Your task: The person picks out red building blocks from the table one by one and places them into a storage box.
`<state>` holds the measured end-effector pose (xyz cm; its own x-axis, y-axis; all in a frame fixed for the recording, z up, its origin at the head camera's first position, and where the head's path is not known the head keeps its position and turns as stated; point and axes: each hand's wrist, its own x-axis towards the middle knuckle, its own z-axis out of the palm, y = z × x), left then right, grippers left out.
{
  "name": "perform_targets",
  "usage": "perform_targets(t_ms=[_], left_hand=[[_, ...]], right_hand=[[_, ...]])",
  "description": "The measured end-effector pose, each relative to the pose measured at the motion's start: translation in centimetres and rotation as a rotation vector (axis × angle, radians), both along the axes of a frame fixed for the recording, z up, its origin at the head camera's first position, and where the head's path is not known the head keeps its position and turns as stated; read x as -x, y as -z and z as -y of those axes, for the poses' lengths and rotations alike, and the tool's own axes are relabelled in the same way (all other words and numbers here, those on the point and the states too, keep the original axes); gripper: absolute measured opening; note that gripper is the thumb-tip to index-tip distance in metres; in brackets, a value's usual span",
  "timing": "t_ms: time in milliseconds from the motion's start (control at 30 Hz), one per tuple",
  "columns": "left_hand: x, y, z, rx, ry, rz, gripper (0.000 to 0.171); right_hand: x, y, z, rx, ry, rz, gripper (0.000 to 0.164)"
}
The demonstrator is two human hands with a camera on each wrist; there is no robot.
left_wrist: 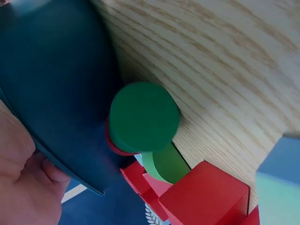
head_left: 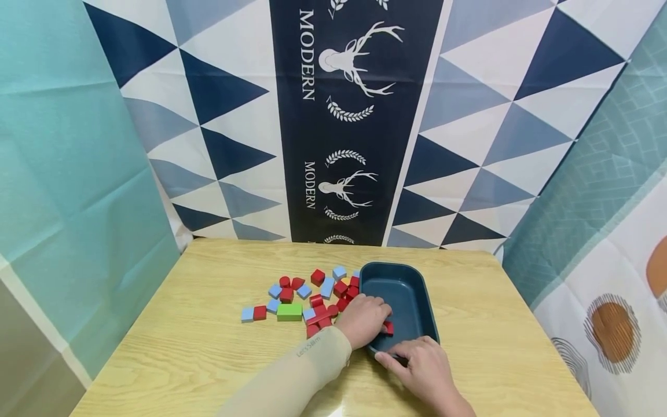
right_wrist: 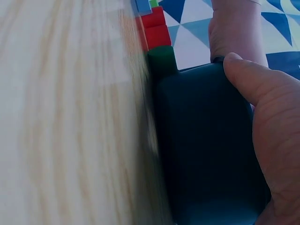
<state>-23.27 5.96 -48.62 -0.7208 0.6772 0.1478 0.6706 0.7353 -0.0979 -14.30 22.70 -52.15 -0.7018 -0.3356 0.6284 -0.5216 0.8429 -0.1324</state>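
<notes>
My left hand (head_left: 365, 320) reaches over the left rim of a dark teal plastic bin (head_left: 428, 310), its fingers curled down inside. A red block (head_left: 388, 328) shows at its thumb and fingertips, low in the bin; the far side of the grip is hidden. With thumb and fingers, my right hand (head_left: 423, 366) grips the bin's near rim; in the right wrist view its thumb (right_wrist: 243, 75) lies along the edge. Beside the bin's outer wall, a green cylinder (left_wrist: 145, 117) stands in the left wrist view, next to a red block (left_wrist: 206, 192).
Several red and light blue blocks lie scattered on the wooden table (head_left: 182, 347) left of the bin. Among them is a long green block (head_left: 289, 313). At the left end, a light blue block (head_left: 247, 315) touches a red one. A patterned cloth (head_left: 234, 116) hangs behind.
</notes>
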Motion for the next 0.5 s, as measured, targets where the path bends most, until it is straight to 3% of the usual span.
perform_targets(t_ms=[300, 500], left_hand=[[-0.1, 0.4, 0.3, -0.026, -0.014, 0.005, 0.025], [-0.2, 0.0, 0.7, -0.112, -0.010, 0.093, 0.025]], right_hand=[[-0.2, 0.0, 0.3, -0.003, -0.044, -0.029, 0.012], [-1.2, -0.3, 1.2, -0.027, 0.074, 0.025, 0.012]])
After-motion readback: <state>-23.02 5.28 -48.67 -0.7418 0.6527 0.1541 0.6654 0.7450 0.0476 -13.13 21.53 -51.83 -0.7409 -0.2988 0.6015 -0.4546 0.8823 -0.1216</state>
